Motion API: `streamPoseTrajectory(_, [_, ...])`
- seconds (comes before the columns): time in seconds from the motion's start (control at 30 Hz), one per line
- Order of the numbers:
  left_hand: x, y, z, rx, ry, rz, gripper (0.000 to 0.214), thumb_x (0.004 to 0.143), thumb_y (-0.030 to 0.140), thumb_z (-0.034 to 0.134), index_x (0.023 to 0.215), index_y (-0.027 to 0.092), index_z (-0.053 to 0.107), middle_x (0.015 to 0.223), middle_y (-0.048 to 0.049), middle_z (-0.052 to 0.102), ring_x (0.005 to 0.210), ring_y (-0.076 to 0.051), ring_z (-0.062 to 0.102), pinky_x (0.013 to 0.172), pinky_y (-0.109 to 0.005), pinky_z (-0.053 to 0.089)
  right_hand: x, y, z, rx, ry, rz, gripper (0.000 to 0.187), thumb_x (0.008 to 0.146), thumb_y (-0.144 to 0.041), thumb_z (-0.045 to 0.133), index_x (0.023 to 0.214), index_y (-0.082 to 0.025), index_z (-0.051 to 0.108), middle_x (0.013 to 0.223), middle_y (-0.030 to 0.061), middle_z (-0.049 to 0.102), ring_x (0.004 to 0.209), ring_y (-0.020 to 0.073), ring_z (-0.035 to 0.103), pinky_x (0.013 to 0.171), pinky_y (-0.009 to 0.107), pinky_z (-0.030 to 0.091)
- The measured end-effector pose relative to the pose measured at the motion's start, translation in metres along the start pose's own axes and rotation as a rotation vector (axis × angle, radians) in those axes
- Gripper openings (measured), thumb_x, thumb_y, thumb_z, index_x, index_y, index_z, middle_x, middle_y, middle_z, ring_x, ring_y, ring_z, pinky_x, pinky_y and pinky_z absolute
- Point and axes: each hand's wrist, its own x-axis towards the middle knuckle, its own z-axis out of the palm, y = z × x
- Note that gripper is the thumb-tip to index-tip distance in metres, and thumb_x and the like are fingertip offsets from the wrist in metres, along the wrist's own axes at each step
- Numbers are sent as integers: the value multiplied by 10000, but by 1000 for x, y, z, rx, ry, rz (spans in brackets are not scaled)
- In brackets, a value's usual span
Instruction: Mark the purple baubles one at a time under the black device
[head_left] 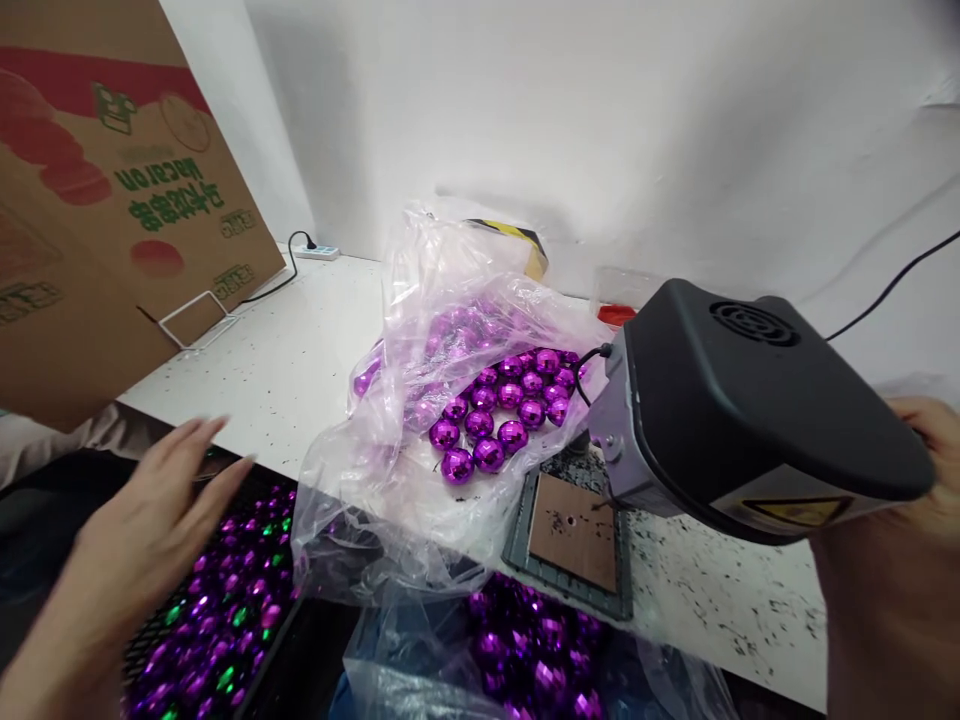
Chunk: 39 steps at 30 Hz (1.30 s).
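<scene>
My left hand is stretched out flat with fingers apart, holding nothing, above a dark tray of purple faceted balls at the lower left. My right hand rests at the far right edge behind the black housing of a machine; its fingers are mostly hidden. A clear plastic bag lies open on the white table and holds several shiny purple balls. Under the machine head sits a brown pad in a grey frame.
A large cardboard box leans at the left beside a white wire stand. A power strip lies by the wall. Another bag of purple balls sits below the table's front edge. A black cable runs along the right.
</scene>
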Motion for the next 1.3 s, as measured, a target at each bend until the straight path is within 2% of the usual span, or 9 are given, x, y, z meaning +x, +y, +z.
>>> streamPoseTrajectory(0.1, [43, 107, 48, -226, -270, 294, 494, 1011, 528, 475, 1429, 272, 530, 1388, -69, 640, 1200, -281, 642, 1042, -480, 525, 0, -5, 1, -46, -2, 0, 203, 775, -359, 574, 804, -167, 634, 705, -7, 527, 649, 73, 436, 590, 239, 314])
streamPoseTrajectory(0.2, [77, 205, 132, -236, -575, 597, 335, 1054, 309, 431, 1324, 214, 605, 1348, -92, 657, 1256, -241, 606, 1090, -392, 482, 1, -9, 1, -98, -10, -7, 252, 796, -407, 546, 773, -164, 606, 665, -14, 483, 616, 70, 400, 583, 243, 291])
streamPoseTrajectory(0.27, [96, 250, 192, -128, -688, 630, 258, 1004, 209, 505, 1191, 150, 673, 1238, -134, 700, 1181, -273, 638, 1057, -403, 494, 1, -11, 0, -111, -24, 15, 296, 803, -454, 549, 776, -163, 598, 670, -13, 487, 629, 74, 411, 596, 240, 302])
streamPoseTrajectory(0.4, [118, 287, 276, -123, -661, 581, 344, 929, 59, 508, 1235, 100, 658, 1330, -211, 646, 1306, -343, 562, 1099, -475, 449, 1, -15, -4, -108, -78, 78, 363, 809, -527, 557, 795, -166, 595, 713, -9, 532, 662, 85, 447, 624, 238, 336])
streamPoseTrajectory(0.53, [125, 281, 307, -221, -651, 501, 489, 857, 51, 605, 1336, 147, 604, 1438, -213, 567, 1385, -362, 499, 1138, -498, 409, -1, -16, -5, -94, -92, 85, 395, 818, -559, 557, 793, -166, 587, 705, -12, 524, 641, 84, 428, 607, 238, 334])
streamPoseTrajectory(0.7, [135, 263, 290, -475, -727, 354, 484, 854, 146, 671, 1331, 150, 592, 1371, -170, 616, 1311, -337, 563, 1138, -488, 423, 2, -14, -2, -118, -94, 33, 430, 828, -584, 532, 771, -161, 587, 675, -3, 522, 623, 85, 431, 584, 224, 331])
streamPoseTrajectory(0.9, [110, 211, 207, -874, -954, 207, 460, 1058, 303, 367, 1503, 199, 413, 1259, -167, 682, 1023, -243, 733, 916, -444, 586, 5, -20, 0, -80, -90, 22, 482, 802, -628, 506, 699, -160, 560, 596, 6, 481, 548, 90, 388, 524, 219, 304])
streamPoseTrajectory(1.1, [58, 169, 161, -1672, -1117, -517, 222, 1032, 336, 512, 1079, 152, 628, 950, -116, 726, 909, -227, 742, 851, -367, 578, 3, -27, 1, -58, -93, 30, 455, 795, -598, 503, 693, -156, 544, 537, -6, 432, 497, 82, 355, 486, 222, 280])
streamPoseTrajectory(1.3, [18, 158, 115, -1686, -1036, -801, 374, 1054, 444, 452, 1019, 138, 665, 844, -88, 714, 641, -145, 675, 596, -247, 546, 1, -27, -1, -36, -117, 62, 430, 798, -582, 516, 726, -158, 537, 515, -20, 435, 440, 95, 410, 434, 220, 320])
